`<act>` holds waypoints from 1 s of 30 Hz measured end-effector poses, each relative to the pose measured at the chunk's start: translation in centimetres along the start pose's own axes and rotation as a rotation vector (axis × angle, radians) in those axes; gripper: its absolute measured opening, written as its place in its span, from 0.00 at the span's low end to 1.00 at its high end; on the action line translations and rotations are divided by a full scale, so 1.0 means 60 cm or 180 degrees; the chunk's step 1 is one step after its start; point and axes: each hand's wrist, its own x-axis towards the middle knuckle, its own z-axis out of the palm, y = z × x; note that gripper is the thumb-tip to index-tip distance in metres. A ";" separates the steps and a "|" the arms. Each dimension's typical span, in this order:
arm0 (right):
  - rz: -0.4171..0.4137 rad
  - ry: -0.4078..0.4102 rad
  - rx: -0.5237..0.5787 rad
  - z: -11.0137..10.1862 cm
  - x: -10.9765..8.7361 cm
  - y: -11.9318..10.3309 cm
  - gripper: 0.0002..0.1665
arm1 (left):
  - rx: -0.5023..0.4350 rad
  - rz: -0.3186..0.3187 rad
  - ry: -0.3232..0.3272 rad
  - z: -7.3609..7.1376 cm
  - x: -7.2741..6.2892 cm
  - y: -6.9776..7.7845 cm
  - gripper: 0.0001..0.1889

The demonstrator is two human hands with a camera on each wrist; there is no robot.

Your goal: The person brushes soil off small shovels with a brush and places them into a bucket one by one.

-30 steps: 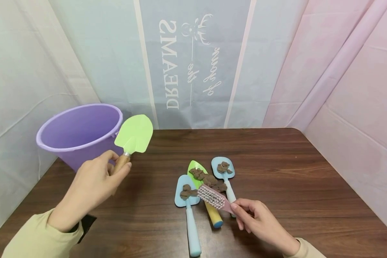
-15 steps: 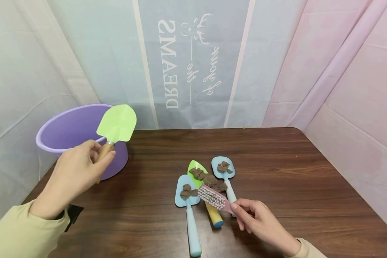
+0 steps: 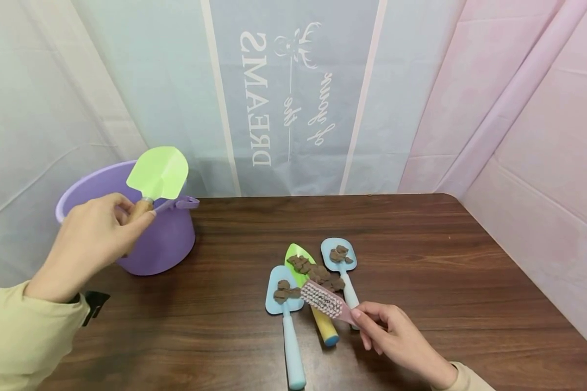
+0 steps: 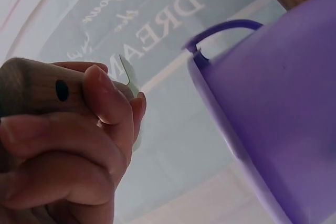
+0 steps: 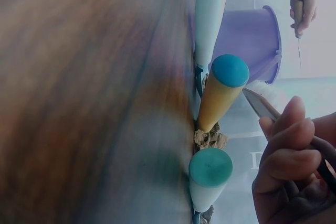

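My left hand (image 3: 95,231) grips the wooden handle of a small green trowel (image 3: 158,172), its blade raised over the rim of a purple bucket (image 3: 161,244). In the left wrist view the fingers (image 4: 107,100) curl round that handle (image 4: 58,85). My right hand (image 3: 388,331) pinches a pink brush (image 3: 325,300) by its handle, white bristles facing up. The brush head overlaps a green trowel with a yellow handle (image 3: 325,326) lying on the table. Brown clods (image 3: 318,273) lie on this trowel's blade. Two light blue shovels (image 3: 293,347) flank it, each with brown clods on its blade.
The brown wooden table (image 3: 420,239) carries the tools, and the bucket stands at its far left. Behind the table hangs a pale blue cloth (image 3: 293,108) with mirrored lettering. White cloth (image 3: 557,190) closes the right side.
My left hand has moved left and upward with the green trowel, from beside the bucket to over its rim. The right hand and brush have stayed in place.
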 end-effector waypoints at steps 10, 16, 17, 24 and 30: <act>-0.0068 0.0008 -0.0008 0.000 -0.001 0.003 0.13 | 0.0142 -0.0008 -0.0091 -0.011 0.015 -0.021 0.22; -0.0112 -0.0003 0.0005 0.000 0.000 0.003 0.13 | 0.0235 -0.0100 -0.0329 -0.020 0.029 -0.038 0.23; -0.0119 -0.0006 0.0006 0.000 0.000 0.003 0.13 | 0.0248 -0.0127 -0.0369 -0.022 0.031 -0.041 0.23; -0.0124 -0.0031 0.0017 -0.002 -0.001 0.005 0.12 | 0.0445 -0.0221 -0.0834 -0.038 0.055 -0.053 0.24; -0.0100 -0.0004 -0.0016 -0.001 -0.001 0.006 0.12 | 0.0627 -0.0240 -0.1128 -0.042 0.075 -0.059 0.25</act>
